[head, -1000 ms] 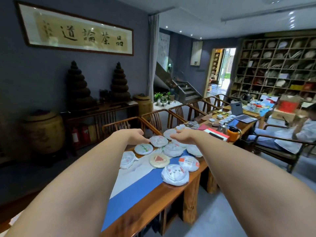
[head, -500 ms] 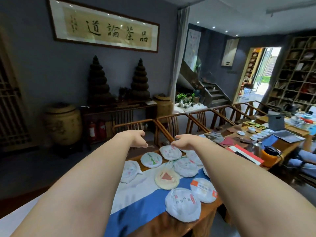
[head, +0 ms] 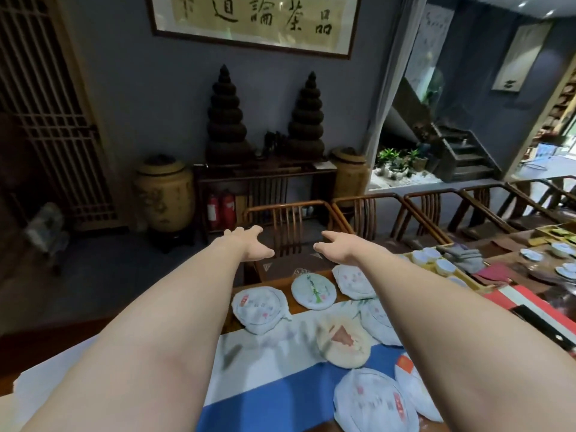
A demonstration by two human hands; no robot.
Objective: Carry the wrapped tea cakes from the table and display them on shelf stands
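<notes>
A: Status. Our left hand point(head: 246, 247) and right hand point(head: 338, 249) are both stretched out over the far edge of the table point(head: 271, 280), fingers spread loose, holding nothing.

B: Cakes? The wrapped tea cakes all lie flat on the table below and nearer than our hands. Green-print cake point(head: 313, 291) is closest to the far edge, red-label cake point(head: 260, 308) to its left, tan cake point(head: 343, 342) on the runner point(head: 258, 363).

A: Risks as we see them. Hands sit past the cakes, so we'd have to pull back and drop to grab one. A blind reach could clip the chair back point(head: 286, 213).

B: Also the cakes overlap on the right side. Lifting one may drag its neighbour, or slide the runner. The near cake point(head: 374, 403) sits close to the near edge and could go off.

A: Paper wraps look loose. A one-sided pinch may tear or unfold them. We'd take each by both rims.

B: No shelf stands visible in this view, so the carry path is unknown.
</notes>
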